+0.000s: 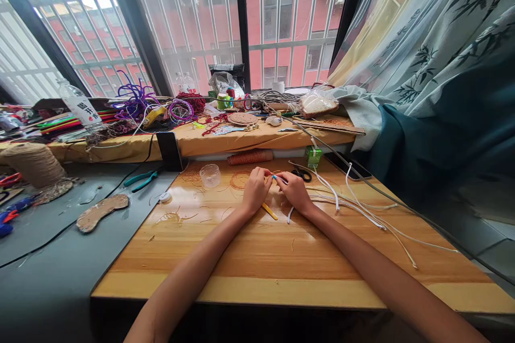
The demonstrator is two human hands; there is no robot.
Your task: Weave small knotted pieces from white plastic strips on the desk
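Observation:
My left hand (256, 189) and my right hand (294, 191) meet above the middle of the wooden table, fingers pinched together. Between their fingertips shows a small bright blue piece (274, 176), too small to name, nearest the right fingers. Whatever the left fingers pinch is hidden. A yellow stick (270, 211) juts out below the left hand. Beside the right hand lie black-handled scissors (302, 174), and several white cords (356, 204) spread to the right. Behind the left hand is a loose coil of thin orange cord (238, 180).
A clear round tub (210, 175), a spool of reddish cord (250, 157), a small green box (313, 156) and a phone (346, 165) stand or lie along the back. Teal pliers (141, 180) rest on the grey surface at left. The cluttered window ledge (217, 140) runs behind.

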